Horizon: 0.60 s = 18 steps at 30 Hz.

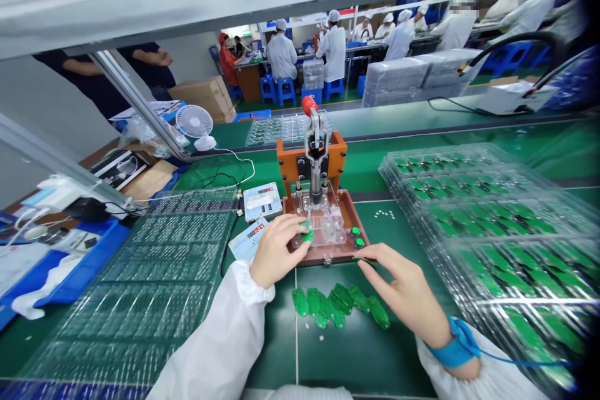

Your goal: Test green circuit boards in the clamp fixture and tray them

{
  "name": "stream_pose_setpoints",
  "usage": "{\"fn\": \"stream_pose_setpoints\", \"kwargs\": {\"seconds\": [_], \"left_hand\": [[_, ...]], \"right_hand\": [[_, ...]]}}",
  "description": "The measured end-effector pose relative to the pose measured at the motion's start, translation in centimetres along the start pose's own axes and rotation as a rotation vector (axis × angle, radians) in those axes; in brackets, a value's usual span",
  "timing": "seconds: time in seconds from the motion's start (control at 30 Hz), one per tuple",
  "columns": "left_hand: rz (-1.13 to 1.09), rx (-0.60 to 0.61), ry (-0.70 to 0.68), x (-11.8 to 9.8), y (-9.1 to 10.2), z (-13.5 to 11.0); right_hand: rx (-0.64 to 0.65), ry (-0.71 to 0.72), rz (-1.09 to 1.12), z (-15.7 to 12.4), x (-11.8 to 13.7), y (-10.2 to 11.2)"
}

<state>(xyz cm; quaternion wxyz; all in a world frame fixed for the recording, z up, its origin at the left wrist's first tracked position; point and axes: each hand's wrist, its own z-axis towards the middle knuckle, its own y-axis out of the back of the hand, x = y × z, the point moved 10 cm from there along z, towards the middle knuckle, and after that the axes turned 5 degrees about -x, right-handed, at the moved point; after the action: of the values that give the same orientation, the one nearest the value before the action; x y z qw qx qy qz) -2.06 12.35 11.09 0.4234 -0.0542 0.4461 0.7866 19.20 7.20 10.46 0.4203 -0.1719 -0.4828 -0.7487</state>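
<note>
My left hand (280, 249) pinches a small green circuit board (307, 231) at the left side of a press fixture. The fixture has an orange frame (337, 153), a red-knobbed lever (310, 105), a clear plate (328, 225) and green buttons (359, 242) on its brown base. By the base's front right corner, my right hand (403, 284) has thumb and fingers closed on a thin dark piece seen edge-on, too small to make out. Between my forearms, several green boards (332, 306) lie in a loose, overlapping row on the green tabletop (370, 356).
Stacked clear trays with green boards (487, 219) stand at right; clear trays (154, 281) lie at left. Two counter boxes (261, 201) sit beside the fixture, with a small fan (194, 122) behind. A blue strap and cord (454, 347) run from my right wrist. People work beyond.
</note>
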Motion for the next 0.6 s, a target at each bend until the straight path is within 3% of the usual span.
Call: {"fn": "stream_pose_setpoints", "kwargs": {"seconds": [0.23,0.4,0.6], "left_hand": [[-0.022,0.028,0.015,0.2,-0.5,-0.2],[-0.034,0.018,0.022,0.0,-0.7,-0.2],[-0.039,0.013,0.025,0.2,-1.1,-0.7]], "right_hand": [[-0.041,-0.220,0.033,1.4,-3.3,0.5],[0.011,-0.251,0.255,5.2,-4.5,-2.5],[0.053,-0.203,0.202,7.8,-4.8,-6.0]]}}
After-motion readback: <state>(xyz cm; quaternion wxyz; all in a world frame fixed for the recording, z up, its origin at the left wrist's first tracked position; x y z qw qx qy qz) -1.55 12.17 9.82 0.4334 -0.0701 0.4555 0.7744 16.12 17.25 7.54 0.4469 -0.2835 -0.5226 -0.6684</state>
